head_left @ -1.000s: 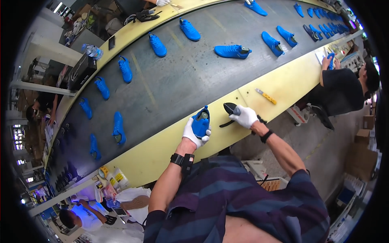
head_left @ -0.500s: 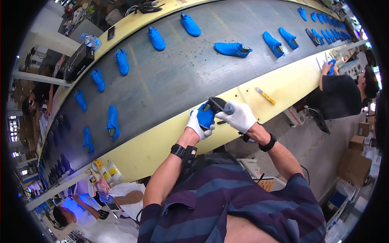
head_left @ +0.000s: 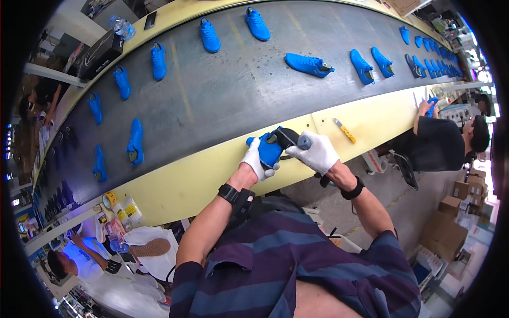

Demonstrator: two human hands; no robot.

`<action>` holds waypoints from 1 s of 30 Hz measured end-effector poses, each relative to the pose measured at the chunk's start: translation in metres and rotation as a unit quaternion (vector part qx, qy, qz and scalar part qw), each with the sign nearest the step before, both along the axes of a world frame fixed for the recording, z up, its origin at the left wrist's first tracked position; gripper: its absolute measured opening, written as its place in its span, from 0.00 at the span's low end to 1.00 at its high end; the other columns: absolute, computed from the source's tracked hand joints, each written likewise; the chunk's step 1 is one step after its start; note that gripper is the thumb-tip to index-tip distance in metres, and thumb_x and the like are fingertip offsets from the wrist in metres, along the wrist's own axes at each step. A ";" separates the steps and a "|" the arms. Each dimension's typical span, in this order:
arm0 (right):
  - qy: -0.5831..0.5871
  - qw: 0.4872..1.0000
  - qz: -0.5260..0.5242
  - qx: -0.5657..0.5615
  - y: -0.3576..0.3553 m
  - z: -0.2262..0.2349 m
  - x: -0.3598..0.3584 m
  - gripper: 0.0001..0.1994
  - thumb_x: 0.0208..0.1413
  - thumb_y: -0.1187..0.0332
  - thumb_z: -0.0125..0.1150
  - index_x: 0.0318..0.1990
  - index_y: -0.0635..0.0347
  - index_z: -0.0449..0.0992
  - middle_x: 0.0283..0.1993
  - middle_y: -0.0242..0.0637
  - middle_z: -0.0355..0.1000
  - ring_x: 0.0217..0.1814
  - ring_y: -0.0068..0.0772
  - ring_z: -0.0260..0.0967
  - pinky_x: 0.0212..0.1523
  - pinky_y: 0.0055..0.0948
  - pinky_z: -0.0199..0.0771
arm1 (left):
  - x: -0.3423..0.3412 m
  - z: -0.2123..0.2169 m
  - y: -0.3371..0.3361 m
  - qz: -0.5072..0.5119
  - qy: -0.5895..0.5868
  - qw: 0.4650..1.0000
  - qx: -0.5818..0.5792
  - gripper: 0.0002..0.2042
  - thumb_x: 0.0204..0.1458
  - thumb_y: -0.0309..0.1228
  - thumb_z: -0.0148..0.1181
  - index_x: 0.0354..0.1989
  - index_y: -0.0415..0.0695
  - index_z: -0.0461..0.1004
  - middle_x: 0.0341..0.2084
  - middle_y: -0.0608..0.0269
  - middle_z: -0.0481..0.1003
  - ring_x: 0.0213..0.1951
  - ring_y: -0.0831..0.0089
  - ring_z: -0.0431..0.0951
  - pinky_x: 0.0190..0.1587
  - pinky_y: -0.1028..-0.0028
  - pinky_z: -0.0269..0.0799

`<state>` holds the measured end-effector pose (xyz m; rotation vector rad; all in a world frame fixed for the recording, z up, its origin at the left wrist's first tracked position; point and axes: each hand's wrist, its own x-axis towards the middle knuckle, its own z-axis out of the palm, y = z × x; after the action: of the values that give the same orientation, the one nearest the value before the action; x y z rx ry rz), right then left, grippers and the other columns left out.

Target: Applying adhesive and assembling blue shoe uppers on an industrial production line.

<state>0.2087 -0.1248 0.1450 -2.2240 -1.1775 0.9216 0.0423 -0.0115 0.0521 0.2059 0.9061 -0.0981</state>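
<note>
My left hand (head_left: 257,160), in a white glove, grips a blue shoe (head_left: 270,149) from below, above the yellow edge (head_left: 175,185) of the conveyor. In its own white glove, my right hand (head_left: 318,152) holds a black shoe last (head_left: 288,137) whose front end sits in the shoe's opening. Both hands meet over the near rim of the belt. A yellow utility knife (head_left: 344,130) lies on the yellow edge just right of my right hand.
A long grey conveyor belt (head_left: 228,90) carries several blue shoes (head_left: 308,63). A person in black (head_left: 442,143) works at the right end, another in blue (head_left: 79,254) at lower left. Tape rolls and bottles (head_left: 119,209) stand at the left; cardboard boxes (head_left: 448,228) on the floor right.
My right hand brought the black last from beside the shoe up against it and pushed its end into the opening. Both hands shifted slightly along the yellow edge.
</note>
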 end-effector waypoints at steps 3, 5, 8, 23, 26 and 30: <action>-0.037 0.999 0.006 -0.028 -0.001 -0.006 0.011 0.21 0.52 0.53 0.79 0.32 0.63 0.79 0.25 0.45 0.77 0.27 0.40 0.77 0.33 0.37 0.76 | -0.010 -0.005 0.002 -0.005 -0.002 1.000 0.014 0.27 0.67 0.66 0.33 0.53 0.61 0.72 0.29 0.67 0.77 0.18 0.67 0.73 0.12 0.74 0.51; -0.079 0.997 0.012 0.007 -0.016 -0.015 0.016 0.21 0.53 0.53 0.79 0.31 0.63 0.78 0.25 0.45 0.77 0.26 0.40 0.76 0.33 0.37 0.76 | -0.017 -0.002 -0.006 0.009 0.044 0.997 0.067 0.32 0.64 0.72 0.34 0.55 0.62 0.73 0.29 0.66 0.79 0.17 0.66 0.74 0.12 0.74 0.52; -0.040 0.998 -0.027 -0.032 -0.026 -0.024 0.022 0.20 0.53 0.54 0.78 0.32 0.63 0.78 0.25 0.45 0.76 0.27 0.40 0.76 0.33 0.38 0.76 | -0.027 -0.031 -0.011 0.061 0.057 0.990 0.113 0.37 0.66 0.66 0.45 0.58 0.39 0.70 0.37 0.53 0.80 0.17 0.67 0.76 0.10 0.73 0.60; 0.023 0.995 -0.085 -0.052 -0.098 -0.084 0.013 0.21 0.55 0.55 0.75 0.42 0.64 0.76 0.35 0.52 0.79 0.37 0.54 0.80 0.40 0.42 0.79 | -0.078 -0.101 0.026 -0.483 0.249 0.634 0.551 0.33 0.58 0.61 0.60 0.56 0.41 0.75 0.41 0.47 0.84 0.37 0.52 0.86 0.41 0.51 0.81; 0.038 0.990 -0.129 -0.037 -0.130 -0.106 0.015 0.20 0.57 0.60 0.74 0.46 0.64 0.73 0.36 0.54 0.79 0.40 0.56 0.81 0.42 0.42 0.80 | -0.066 -0.064 0.040 -0.495 0.260 0.342 0.755 0.33 0.53 0.51 0.70 0.63 0.46 0.70 0.48 0.52 0.81 0.43 0.52 0.84 0.45 0.49 0.79; 0.077 0.982 -0.174 0.001 -0.153 -0.116 0.009 0.20 0.57 0.62 0.74 0.46 0.64 0.71 0.37 0.55 0.79 0.39 0.55 0.81 0.43 0.41 0.79 | -0.040 -0.074 0.064 -0.556 0.162 0.163 0.799 0.35 0.43 0.39 0.78 0.62 0.54 0.69 0.50 0.57 0.78 0.45 0.51 0.82 0.44 0.51 0.79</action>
<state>0.2181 -0.2776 0.0286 -2.2151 -0.6898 0.9240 0.0023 0.0529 -0.0221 3.0910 0.6346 -0.5482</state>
